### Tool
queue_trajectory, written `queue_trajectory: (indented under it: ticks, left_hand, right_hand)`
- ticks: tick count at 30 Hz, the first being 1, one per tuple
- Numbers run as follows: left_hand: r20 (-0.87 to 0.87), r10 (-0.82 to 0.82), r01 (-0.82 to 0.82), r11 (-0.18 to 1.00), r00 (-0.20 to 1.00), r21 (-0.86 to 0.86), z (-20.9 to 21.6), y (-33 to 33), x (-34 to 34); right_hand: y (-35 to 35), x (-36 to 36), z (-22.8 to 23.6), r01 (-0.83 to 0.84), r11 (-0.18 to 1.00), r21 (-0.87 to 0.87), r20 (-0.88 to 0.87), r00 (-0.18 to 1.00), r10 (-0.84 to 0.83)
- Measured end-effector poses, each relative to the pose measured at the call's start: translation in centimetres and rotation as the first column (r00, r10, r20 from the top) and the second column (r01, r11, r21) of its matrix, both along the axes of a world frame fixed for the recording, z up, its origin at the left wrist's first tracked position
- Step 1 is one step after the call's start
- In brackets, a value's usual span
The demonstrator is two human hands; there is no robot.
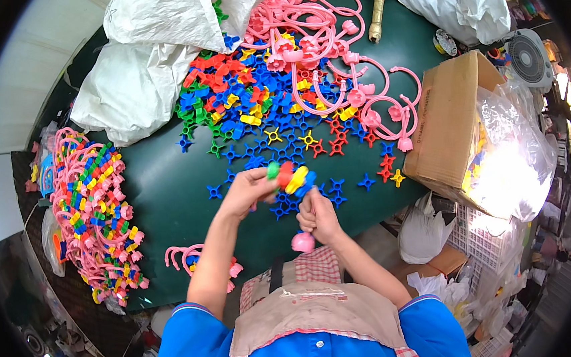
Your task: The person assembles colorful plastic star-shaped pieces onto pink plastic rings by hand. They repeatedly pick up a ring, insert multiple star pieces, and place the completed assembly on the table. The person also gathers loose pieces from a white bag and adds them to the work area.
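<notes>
Over the near part of the table, both my hands hold one toy, a pink tube threaded with coloured plastic pieces (294, 180) in green, red, yellow and blue. My left hand (249, 192) is closed at the green end, its fingers slightly blurred. My right hand (319, 216) is wrapped round the toy just below the blue piece. A pink flower-shaped end (302, 242) sticks out beneath the right fist. Beyond my hands lie loose blue star-shaped pieces (281, 212) and a heap of mixed coloured pieces (245, 91).
Pink flower-ended tubes (308, 42) pile up at the far side. Threaded toys (94, 214) form a stack at the left; a few more pink tubes (184, 253) lie by my left forearm. White sacks (134, 90) stand far left, a cardboard box (438, 119) at the right.
</notes>
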State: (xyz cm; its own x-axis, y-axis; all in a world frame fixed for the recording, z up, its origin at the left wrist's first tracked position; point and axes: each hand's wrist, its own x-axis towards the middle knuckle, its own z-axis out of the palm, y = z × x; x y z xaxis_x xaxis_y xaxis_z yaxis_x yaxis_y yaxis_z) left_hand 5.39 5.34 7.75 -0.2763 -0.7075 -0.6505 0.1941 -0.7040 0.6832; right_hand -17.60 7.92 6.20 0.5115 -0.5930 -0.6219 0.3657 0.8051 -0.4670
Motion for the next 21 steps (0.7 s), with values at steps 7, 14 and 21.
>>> queue_trajectory:
  ticks: [7, 14, 21]
  left_hand:
    - [0.598, 0.016, 0.056, 0.993, 0.801, -0.102, 9.9, 9.3, 2.5]
    - [0.772, 0.074, -0.044, 0.997, 0.631, -0.060, 2.1, 23.5, 10.5]
    - [0.812, 0.524, 0.299, 0.756, 0.257, -0.583, -2.0, 10.0, 3.3]
  right_hand:
    - [-16.3, 0.6, -7.0, 0.250, 0.968, 0.020, -0.230, 0.944, -0.239]
    - [-21.3, 4.4, -9.4, 0.556, 0.831, 0.022, -0.477, 0.736, -0.480]
    - [-17.4, -1.4, -0.6, 0.415, 0.466, -0.782, -0.152, 0.597, -0.788]
